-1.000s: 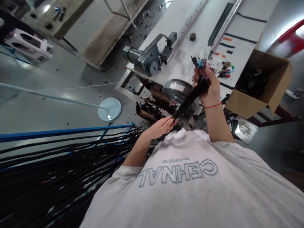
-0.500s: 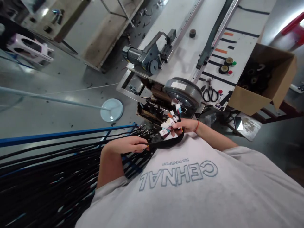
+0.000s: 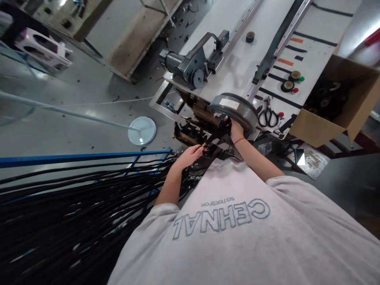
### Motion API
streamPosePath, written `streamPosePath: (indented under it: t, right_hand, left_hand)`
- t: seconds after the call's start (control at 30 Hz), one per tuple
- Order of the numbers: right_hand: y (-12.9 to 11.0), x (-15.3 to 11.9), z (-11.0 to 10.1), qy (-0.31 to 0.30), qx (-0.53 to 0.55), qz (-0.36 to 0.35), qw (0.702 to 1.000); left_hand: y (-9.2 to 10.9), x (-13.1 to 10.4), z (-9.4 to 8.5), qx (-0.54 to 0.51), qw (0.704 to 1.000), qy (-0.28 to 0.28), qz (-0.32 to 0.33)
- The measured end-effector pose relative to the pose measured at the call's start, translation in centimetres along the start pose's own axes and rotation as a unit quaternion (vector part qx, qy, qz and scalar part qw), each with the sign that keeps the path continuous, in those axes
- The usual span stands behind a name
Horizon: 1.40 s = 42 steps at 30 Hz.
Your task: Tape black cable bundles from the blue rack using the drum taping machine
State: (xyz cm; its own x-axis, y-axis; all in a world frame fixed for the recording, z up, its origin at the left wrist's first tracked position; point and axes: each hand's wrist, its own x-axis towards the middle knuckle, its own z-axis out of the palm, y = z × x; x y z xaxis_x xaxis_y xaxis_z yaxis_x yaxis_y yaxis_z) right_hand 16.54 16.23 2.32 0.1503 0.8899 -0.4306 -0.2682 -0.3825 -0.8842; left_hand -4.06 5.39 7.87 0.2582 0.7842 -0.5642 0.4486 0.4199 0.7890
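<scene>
A black-wrapped wire harness (image 3: 218, 133) stretches between my hands, with a little yellow wire showing at its left end. My left hand (image 3: 190, 155) pinches that end between thumb and fingers. At the other end my right hand (image 3: 236, 130) is closed round the harness, right against the front of a round grey wheel-like drum (image 3: 236, 106); its fingertips are partly hidden. The white connectors at that end are mostly out of sight now. Below the harness lies an open box (image 3: 184, 136) with dark scraps.
On the white bench (image 3: 237, 55) stands a motor unit (image 3: 184, 65). Black-handled scissors (image 3: 268, 114), tape rolls (image 3: 287, 86) and a cardboard box (image 3: 332, 99) are at the right. Many black harnesses (image 3: 89, 198) hang over a blue rack (image 3: 83, 158) at the left.
Both hands have moved forward and away from my shirt, carrying the harness to the drum. The harness, curved before, is now straighter. The connectors have gone from clear view.
</scene>
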Motion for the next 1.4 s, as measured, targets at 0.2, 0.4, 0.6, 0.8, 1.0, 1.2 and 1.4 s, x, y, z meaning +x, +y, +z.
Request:
streamPosePath:
  t: [0.2, 0.4, 0.6, 0.8, 1.0, 1.2, 1.4]
  right_hand:
    - [1.1, -2.9, -2.9, -0.008, -0.336, -0.224, 0.915]
    - [0.4, -5.0, -2.8, -0.089, -0.587, -0.269, 0.758]
    - [-1.8, -3.7, -1.2, -0.158, -0.656, -0.255, 0.693]
    - [-1.2, -3.2, -2.7, -0.161, -0.59, -0.267, 0.745]
    - [-0.5, -3.5, -2.1, -0.112, -0.525, -0.234, 0.81]
    - [-0.8, -1.9, -2.2, -0.226, -0.385, -0.367, 0.816]
    - [-0.8, -0.5, -3.5, -0.253, -0.467, -0.406, 0.744]
  left_hand:
    - [3.3, 6.6, 1.9, 0.1, 0.979, 0.145, 0.103]
    - [5.8, 9.7, 0.5, 0.176, 0.961, 0.164, 0.136]
    - [4.2, 8.8, 0.2, 0.152, 0.968, 0.143, 0.141]
    - [3.5, 7.9, 0.8, 0.121, 0.971, 0.147, 0.143]
    - [2.6, 7.5, 3.6, 0.139, 0.971, 0.144, 0.128]
    - [1.3, 8.3, 6.3, 0.17, 0.972, 0.115, 0.114]
    - [2.1, 7.7, 6.2, 0.211, 0.957, 0.136, 0.146]
